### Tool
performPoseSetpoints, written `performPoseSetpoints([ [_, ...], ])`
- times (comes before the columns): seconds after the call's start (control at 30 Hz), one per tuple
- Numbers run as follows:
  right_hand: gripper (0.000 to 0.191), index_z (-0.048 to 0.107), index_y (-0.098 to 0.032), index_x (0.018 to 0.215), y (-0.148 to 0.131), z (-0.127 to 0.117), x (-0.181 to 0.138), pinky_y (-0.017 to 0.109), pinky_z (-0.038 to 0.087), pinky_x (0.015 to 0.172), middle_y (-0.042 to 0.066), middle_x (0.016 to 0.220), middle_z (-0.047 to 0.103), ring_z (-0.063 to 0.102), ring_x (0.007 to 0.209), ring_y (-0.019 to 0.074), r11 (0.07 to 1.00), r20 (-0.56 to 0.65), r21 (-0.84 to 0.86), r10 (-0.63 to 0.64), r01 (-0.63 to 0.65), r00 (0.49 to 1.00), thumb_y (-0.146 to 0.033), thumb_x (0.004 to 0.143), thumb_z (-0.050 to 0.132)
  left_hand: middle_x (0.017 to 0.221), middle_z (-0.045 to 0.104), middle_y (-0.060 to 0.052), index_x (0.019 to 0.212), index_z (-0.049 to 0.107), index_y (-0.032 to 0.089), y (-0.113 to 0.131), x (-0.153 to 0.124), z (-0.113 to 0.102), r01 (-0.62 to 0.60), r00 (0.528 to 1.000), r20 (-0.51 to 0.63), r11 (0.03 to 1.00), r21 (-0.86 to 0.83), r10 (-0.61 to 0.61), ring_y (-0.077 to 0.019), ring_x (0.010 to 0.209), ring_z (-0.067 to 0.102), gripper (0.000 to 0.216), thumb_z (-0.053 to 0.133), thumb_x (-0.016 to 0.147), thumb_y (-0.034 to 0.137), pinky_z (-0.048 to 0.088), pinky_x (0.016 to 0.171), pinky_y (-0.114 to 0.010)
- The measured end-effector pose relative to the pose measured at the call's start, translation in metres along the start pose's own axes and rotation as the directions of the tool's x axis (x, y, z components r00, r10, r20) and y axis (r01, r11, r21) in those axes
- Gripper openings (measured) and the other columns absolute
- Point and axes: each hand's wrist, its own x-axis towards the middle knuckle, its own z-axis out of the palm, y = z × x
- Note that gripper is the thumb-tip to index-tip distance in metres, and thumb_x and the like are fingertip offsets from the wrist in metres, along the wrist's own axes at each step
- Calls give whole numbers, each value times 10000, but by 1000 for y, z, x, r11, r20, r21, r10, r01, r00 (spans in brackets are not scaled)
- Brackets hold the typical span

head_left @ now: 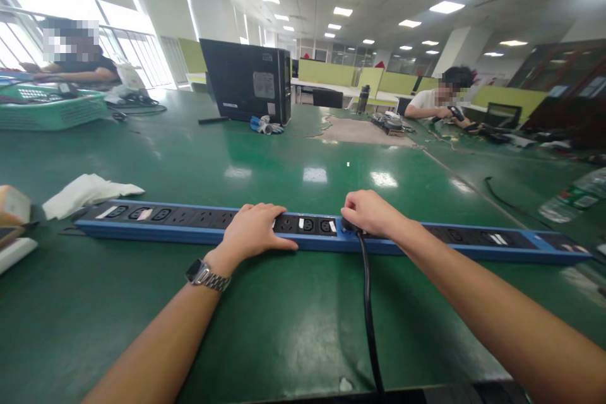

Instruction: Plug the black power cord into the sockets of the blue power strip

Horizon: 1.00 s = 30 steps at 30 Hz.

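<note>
A long blue power strip (156,237) with black sockets lies across the green table in front of me. My left hand (253,227) is wrapped over it left of the middle, thumb along the near side and fingers over the top. With closed fingers, my right hand (372,211) grips a black plug (349,225) at the strip, right of the middle. My fingers partly hide this plug, and I cannot tell how deep it sits. A thick black cable (368,303) runs from it down towards the table's near edge.
White tissue (88,192) lies by the strip's left end, and a plastic bottle (580,196) at the right. Further back are a green basket (52,113), a black computer case (246,82) and gloves (266,125). Two other people sit at the far left and far right.
</note>
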Motion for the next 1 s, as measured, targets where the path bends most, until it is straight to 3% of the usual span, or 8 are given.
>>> performPoseSetpoints([
  [0.17,228,745,-159,800,-16,3,-1,257,380,622,111,846,752,658,764,196,999,2,-51,11,-11,1000,-223,791,526,1215,697,-119,1259,628,199,-1,0,-1,3,1000,-2,1000,6,-3,-326,1120,626,857,651,636,786,421,983,-436],
  [0.27,230,735,-156,776,-11,-12,-4,252,377,619,100,831,747,646,751,180,999,-51,-31,34,-35,998,-222,794,515,1209,700,-119,1263,629,200,-2,-1,-1,5,1000,3,1000,4,-5,-327,1114,630,861,648,636,790,425,984,-436],
  [0.37,233,714,-158,755,19,-36,-16,243,373,608,66,766,724,609,693,153,996,-186,40,81,-75,979,-259,802,510,1223,693,-127,1272,625,190,-2,0,-2,0,1000,7,1000,10,0,-332,1116,628,876,637,641,798,425,987,-443],
  [0.43,220,683,-166,685,50,-45,-29,247,356,572,35,661,678,566,616,140,991,-186,64,127,-117,974,-290,780,527,1241,685,-132,1282,619,187,-2,0,-2,1,1000,3,1000,13,-1,-333,1126,623,882,637,644,796,422,994,-446],
  [0.53,243,629,-176,616,92,-42,-47,251,344,552,12,582,621,528,570,135,981,-114,105,176,-165,978,-336,766,526,1231,692,-130,1279,623,196,-2,1,-1,4,1000,9,1000,6,-4,-333,1123,625,870,647,641,787,426,989,-443],
  [0.63,275,615,-177,631,114,-25,-54,255,349,553,12,583,613,520,568,139,968,-92,181,192,-173,977,-389,772,512,1217,698,-128,1277,629,198,-3,1,-1,3,1000,10,1000,6,-3,-337,1116,629,867,652,638,783,427,991,-448],
  [0.87,217,622,-187,629,107,-16,-46,267,346,566,15,597,619,536,585,149,986,-64,105,137,-130,988,-335,758,529,1219,697,-134,1284,633,185,-1,2,-1,20,1000,4,1000,8,-20,-348,1115,634,881,666,631,775,436,993,-456],
  [1.0,210,619,-194,622,104,-16,-46,270,350,572,18,603,626,551,595,156,983,-65,64,175,-171,982,-312,767,525,1209,701,-137,1273,641,179,-2,2,0,6,1000,-6,1000,2,-6,-351,1104,639,874,668,633,773,440,990,-465],
])
